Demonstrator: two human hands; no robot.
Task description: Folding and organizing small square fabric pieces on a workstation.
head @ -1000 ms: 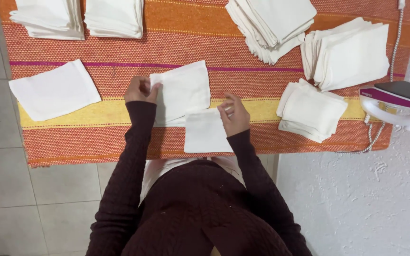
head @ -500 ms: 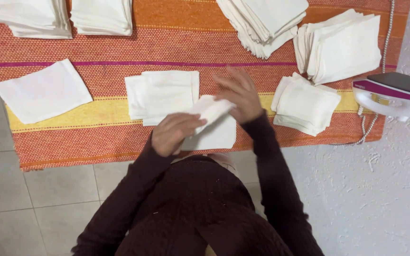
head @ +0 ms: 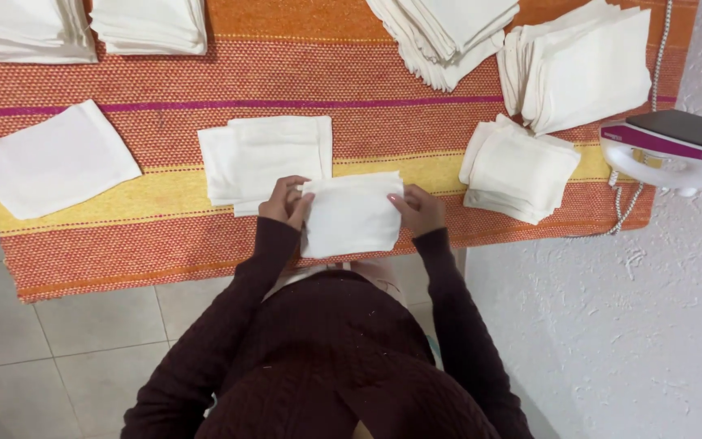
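A small folded white cloth [head: 351,215] lies at the near edge of the orange striped table cover [head: 172,236]. My left hand [head: 286,202] pinches its left edge and my right hand [head: 418,210] holds its right edge. Just behind it sits a short stack of folded white cloths [head: 266,158], partly overlapped by the one I hold. My dark sleeves reach in from below.
A single white cloth [head: 50,158] lies at the left. Folded piles stand at the back left [head: 30,28], [head: 152,24], the back centre [head: 448,36], the back right [head: 582,69] and the right [head: 517,167]. A white and purple iron [head: 672,150] sits on the right edge.
My hands folded the small cloth over and moved to its two side edges. It now lies flat and squared in front of the stack.
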